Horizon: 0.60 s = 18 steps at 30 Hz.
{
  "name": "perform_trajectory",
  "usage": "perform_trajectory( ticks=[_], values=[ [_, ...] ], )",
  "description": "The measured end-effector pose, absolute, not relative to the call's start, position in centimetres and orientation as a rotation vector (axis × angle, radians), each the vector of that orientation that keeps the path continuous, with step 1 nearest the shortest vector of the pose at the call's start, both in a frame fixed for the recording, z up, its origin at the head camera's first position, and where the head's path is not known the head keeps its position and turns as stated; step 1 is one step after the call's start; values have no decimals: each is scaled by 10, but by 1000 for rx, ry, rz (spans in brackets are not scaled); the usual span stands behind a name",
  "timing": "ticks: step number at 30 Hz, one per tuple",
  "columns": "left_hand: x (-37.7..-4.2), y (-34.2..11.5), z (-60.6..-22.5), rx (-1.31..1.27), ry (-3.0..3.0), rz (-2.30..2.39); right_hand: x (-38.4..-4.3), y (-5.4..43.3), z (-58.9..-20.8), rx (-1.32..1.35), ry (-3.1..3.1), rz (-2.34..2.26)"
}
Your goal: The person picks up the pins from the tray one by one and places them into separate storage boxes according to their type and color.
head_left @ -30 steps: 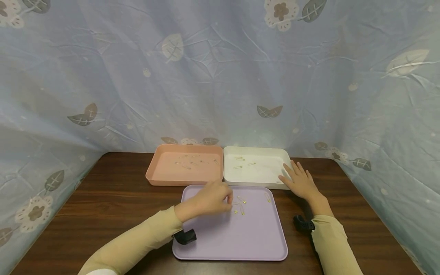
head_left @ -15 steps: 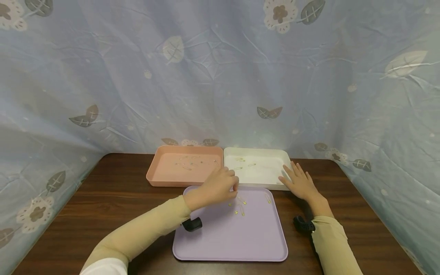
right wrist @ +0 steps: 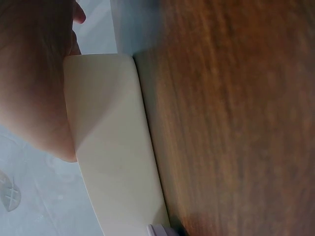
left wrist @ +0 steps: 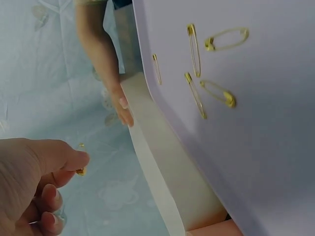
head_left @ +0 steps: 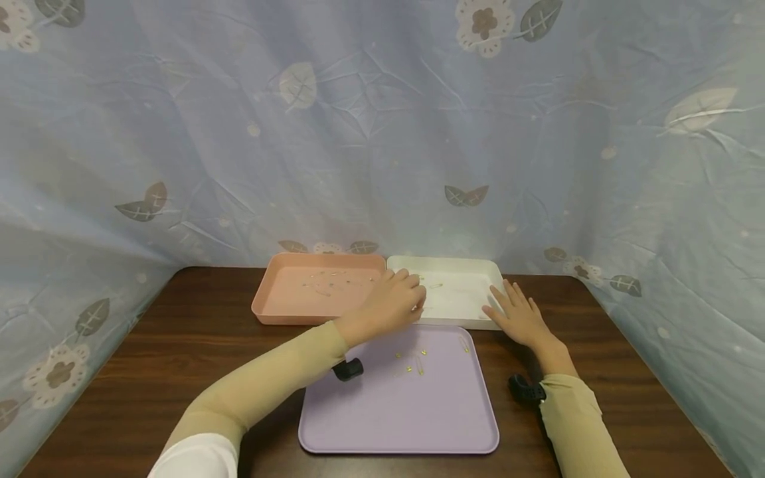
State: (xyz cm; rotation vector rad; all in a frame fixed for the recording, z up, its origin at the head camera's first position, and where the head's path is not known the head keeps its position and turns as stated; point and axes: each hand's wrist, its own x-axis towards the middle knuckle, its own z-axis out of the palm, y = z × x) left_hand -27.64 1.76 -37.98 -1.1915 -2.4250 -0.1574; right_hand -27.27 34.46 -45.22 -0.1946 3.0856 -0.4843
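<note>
Nearby, a lilac tray (head_left: 398, 411) with five gold safety pins (left wrist: 196, 96) lies on the tabletop (head_left: 179, 358). Beyond it, the left hand (head_left: 387, 307) pinches another gold pin (left wrist: 81, 172) between its fingers, apparently at the placing step; lowering and releasing it into the white tray (head_left: 466, 302) seems called for. Along the back edge, a peach tray (head_left: 287, 302) adjoins the white one, whose right side the right hand (head_left: 521, 317) touches, fingers spread.

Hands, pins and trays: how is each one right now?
Left hand: pinching a gold pin
Gold pin: held, partly hidden
Right hand: spread out, touching the white tray
White tray: upright, some pins inside
Pink tray: upright, several pins inside
Purple tray: upright, five loose pins inside
</note>
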Motion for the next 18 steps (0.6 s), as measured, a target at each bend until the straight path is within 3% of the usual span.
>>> perform_trajectory(
  ticks=[18],
  values=[
    [-315, 60, -382, -1104, -2529, -172, -271, 342, -450, -204, 3099, -498]
  ],
)
